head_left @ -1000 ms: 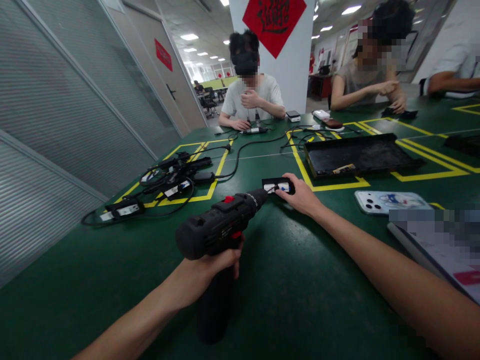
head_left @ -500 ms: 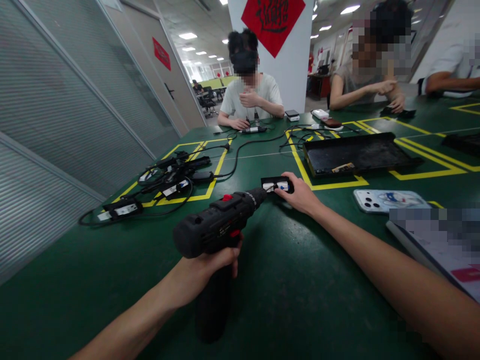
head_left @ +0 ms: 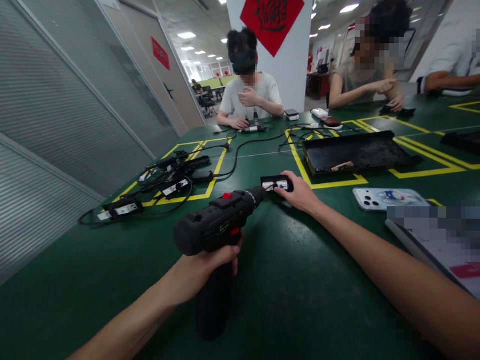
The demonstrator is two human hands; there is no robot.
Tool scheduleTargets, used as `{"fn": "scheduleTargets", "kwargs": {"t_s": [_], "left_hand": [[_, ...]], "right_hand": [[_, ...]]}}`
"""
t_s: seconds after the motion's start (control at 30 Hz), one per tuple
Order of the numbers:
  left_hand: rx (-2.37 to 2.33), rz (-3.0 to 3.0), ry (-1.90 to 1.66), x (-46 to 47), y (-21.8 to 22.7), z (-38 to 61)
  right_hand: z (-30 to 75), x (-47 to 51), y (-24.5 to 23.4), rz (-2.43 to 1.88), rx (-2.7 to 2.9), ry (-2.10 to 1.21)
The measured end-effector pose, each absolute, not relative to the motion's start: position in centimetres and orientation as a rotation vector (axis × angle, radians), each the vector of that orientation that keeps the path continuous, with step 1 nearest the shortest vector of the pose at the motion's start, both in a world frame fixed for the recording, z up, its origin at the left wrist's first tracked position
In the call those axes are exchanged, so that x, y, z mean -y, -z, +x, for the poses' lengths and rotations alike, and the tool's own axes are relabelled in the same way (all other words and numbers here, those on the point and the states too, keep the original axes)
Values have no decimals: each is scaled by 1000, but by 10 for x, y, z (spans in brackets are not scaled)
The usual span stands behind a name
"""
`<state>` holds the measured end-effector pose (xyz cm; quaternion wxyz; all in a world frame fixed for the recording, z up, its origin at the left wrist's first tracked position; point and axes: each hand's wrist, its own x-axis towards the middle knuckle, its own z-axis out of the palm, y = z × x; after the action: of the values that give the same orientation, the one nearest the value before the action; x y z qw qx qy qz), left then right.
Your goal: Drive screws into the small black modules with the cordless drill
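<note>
My left hand (head_left: 217,260) is closed around the handle of a black cordless drill (head_left: 213,222) with red switches. The drill points away and to the right, its chuck close to a small black block with a white label (head_left: 269,186). Whether the bit touches the block is too small to tell. My right hand (head_left: 298,192) grips the right end of that block on the green table, thumb in front and fingers behind.
Black devices with tangled cables (head_left: 174,175) lie at the left inside yellow tape. A black tray (head_left: 356,152) sits at the right, behind a phone (head_left: 388,199). A laptop-like slab (head_left: 423,245) is at the right edge. A person in a white shirt (head_left: 266,87) sits opposite.
Almost nothing differs. The view has shifted very slightly; both hands, the drill and the labelled block keep their places.
</note>
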<state>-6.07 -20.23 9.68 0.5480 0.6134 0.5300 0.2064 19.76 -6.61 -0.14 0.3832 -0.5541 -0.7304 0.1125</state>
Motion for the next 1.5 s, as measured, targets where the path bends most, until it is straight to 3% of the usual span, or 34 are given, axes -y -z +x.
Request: {"fn": "scheduleTargets", "kwargs": {"t_s": [1.5], "left_hand": [[-1253,1409,-476,202,-98,-61]], "right_hand": [[198,65,3,-1402,1862,-282]]}}
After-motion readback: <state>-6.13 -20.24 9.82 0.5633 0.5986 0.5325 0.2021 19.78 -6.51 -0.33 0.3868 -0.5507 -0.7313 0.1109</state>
